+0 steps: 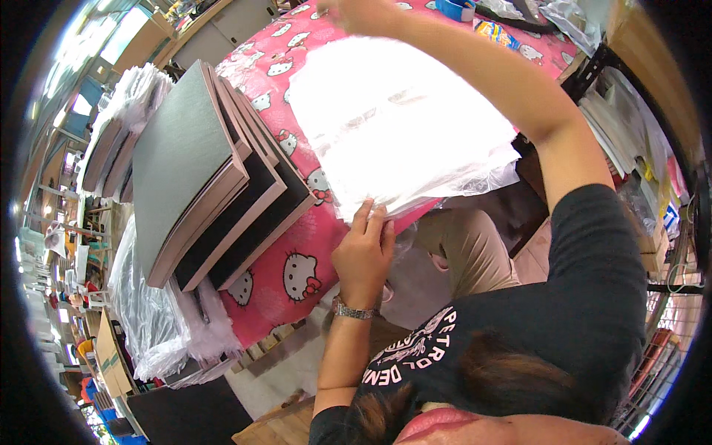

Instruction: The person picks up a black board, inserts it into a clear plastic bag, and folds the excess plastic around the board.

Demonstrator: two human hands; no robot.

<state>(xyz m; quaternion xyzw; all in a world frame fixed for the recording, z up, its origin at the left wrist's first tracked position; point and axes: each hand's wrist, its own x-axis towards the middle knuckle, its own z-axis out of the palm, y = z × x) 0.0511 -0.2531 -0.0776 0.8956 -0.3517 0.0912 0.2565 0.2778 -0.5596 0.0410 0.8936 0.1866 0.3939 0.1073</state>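
A stack of white, shiny plastic sheets or bags [400, 111] lies on a pink table cover [274, 274] printed with cartoon cats. My left hand [362, 256], with a metal watch [353, 310] at the wrist, rests its outstretched fingertips on the near edge of this stack. Across its far side reaches my right arm. My right hand [345, 13] is beyond the stack's far left corner, partly cut off by the upper border, so its grip is unclear. To the left stand several thick books [193, 163] with dark covers, piled unevenly.
More books in clear plastic wrap [119, 141] sit beyond the pile, with loose clear plastic [148, 311] hanging beneath it. A blue roll-like item [455, 9] and a colourful packet [495, 34] lie at the far right. A dark metal rack [593, 70] borders the right side.
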